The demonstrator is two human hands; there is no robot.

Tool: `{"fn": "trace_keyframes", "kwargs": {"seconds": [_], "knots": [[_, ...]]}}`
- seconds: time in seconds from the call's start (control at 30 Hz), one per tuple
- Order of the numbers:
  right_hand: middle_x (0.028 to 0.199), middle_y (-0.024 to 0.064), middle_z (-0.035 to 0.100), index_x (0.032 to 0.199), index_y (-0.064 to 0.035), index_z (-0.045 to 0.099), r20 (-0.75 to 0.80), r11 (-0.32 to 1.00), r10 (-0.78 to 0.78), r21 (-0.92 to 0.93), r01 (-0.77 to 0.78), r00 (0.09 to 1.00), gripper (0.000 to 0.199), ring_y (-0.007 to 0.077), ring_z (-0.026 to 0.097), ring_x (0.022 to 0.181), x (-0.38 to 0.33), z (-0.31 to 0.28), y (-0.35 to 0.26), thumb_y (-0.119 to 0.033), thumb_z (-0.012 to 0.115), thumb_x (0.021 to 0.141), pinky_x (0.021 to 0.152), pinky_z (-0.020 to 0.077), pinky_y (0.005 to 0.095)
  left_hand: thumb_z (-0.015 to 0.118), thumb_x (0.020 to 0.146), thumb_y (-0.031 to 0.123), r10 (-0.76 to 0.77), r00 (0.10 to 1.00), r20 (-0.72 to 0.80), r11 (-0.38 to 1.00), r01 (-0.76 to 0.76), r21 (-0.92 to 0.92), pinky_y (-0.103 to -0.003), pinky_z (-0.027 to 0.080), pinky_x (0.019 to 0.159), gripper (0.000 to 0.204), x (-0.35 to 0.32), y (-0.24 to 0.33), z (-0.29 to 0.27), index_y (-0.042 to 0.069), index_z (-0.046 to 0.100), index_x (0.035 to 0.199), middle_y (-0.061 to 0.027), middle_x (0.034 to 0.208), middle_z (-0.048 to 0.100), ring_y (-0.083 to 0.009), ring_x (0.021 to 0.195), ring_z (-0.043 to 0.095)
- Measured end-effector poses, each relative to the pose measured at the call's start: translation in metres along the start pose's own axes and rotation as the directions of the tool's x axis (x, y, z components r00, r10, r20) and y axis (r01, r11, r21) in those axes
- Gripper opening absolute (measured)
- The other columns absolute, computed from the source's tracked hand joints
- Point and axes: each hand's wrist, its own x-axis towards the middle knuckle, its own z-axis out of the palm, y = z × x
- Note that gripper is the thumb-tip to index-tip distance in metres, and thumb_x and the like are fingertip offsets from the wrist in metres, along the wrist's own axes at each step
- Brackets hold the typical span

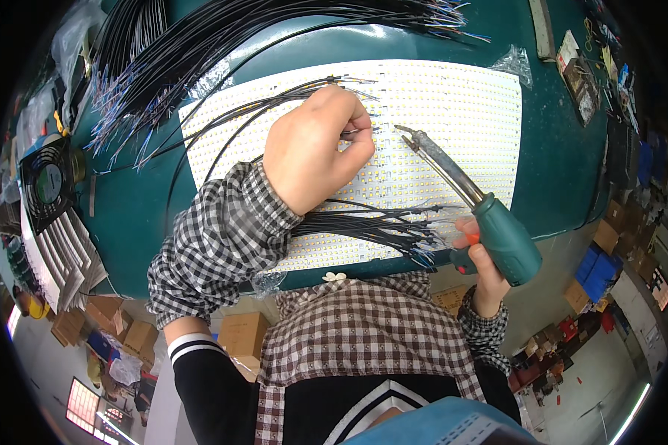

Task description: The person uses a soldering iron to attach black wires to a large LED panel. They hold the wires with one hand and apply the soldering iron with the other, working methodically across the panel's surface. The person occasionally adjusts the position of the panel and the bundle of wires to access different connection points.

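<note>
A large white LED board (464, 104), covered in rows of small yellowish chips, lies on the green tabletop. Over its middle, my left hand (312, 152) pinches the end of a thin black cable (350, 136), its fingertips close to the board. My right hand (488, 278) grips a soldering gun (506, 239) with a green handle; the metal tip points up and left, just right of the left fingertips. Several black cables (237, 113) run across the board's upper left. Another bunch of cables (360, 228) with bare coloured ends rests along its near edge.
Thick bundles of black cable (223, 48) with blue and white wire ends spread over the back left. A black fan (50, 182) stands at the left, above a stack of white sheets (67, 256). A dark-stained box (580, 85) sits far right. Cardboard boxes (243, 337) are below.
</note>
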Motion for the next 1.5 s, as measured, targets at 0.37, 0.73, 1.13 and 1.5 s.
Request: {"fn": "trace_keyframes", "kwargs": {"seconds": [0.37,0.73,1.13,1.5], "knots": [[0.097,0.0194,0.068,0.112,0.0102,0.062,-0.024,0.996,-0.048,-0.077,0.046,0.999,0.040,0.0272,0.069,0.084,0.002,0.009,-0.007,-0.021,0.071,0.088,0.068,0.0615,0.0359,0.069,0.078,0.003,-0.020,1.000,0.005,0.999,0.021,-0.028,-0.025,0.042,0.054,0.008,0.001,0.002,0.000,0.003,0.062,0.082,-0.0043,0.077,0.058,-0.0120,0.061,0.051],[0.094,0.0155,0.069,0.113,0.0082,0.060,0.032,0.986,-0.073,-0.146,0.077,0.997,0.040,0.0220,0.068,0.081,0.001,-0.001,0.005,-0.015,0.076,0.085,0.075,0.0556,0.0344,0.069,0.079,0.003,0.006,1.000,-0.017,1.000,-0.007,-0.024,-0.025,0.041,0.053,0.009,0.000,0.002,0.001,0.004,0.061,0.082,-0.0040,0.078,0.059,-0.0117,0.059,0.050],[0.099,0.0158,0.072,0.131,0.0102,0.054,0.027,0.993,-0.043,-0.111,0.046,0.999,0.064,0.0187,0.072,0.084,0.003,0.000,0.004,-0.004,0.083,0.076,0.078,0.0582,0.0319,0.068,0.079,0.002,0.012,1.000,-0.004,1.000,-0.012,-0.011,-0.027,0.043,0.054,0.009,0.000,0.002,0.001,0.003,0.060,0.082,-0.0056,0.077,0.058,-0.0143,0.060,0.052],[0.099,0.0142,0.072,0.129,0.0105,0.055,0.032,0.989,-0.061,-0.134,0.064,0.998,0.062,0.0171,0.071,0.084,0.004,0.001,0.004,-0.004,0.083,0.075,0.079,0.0578,0.0310,0.068,0.079,0.002,0.003,1.000,0.005,1.000,-0.003,-0.014,-0.027,0.044,0.055,0.008,0.000,0.003,0.000,0.002,0.060,0.082,-0.0060,0.077,0.058,-0.0153,0.062,0.053]]}}
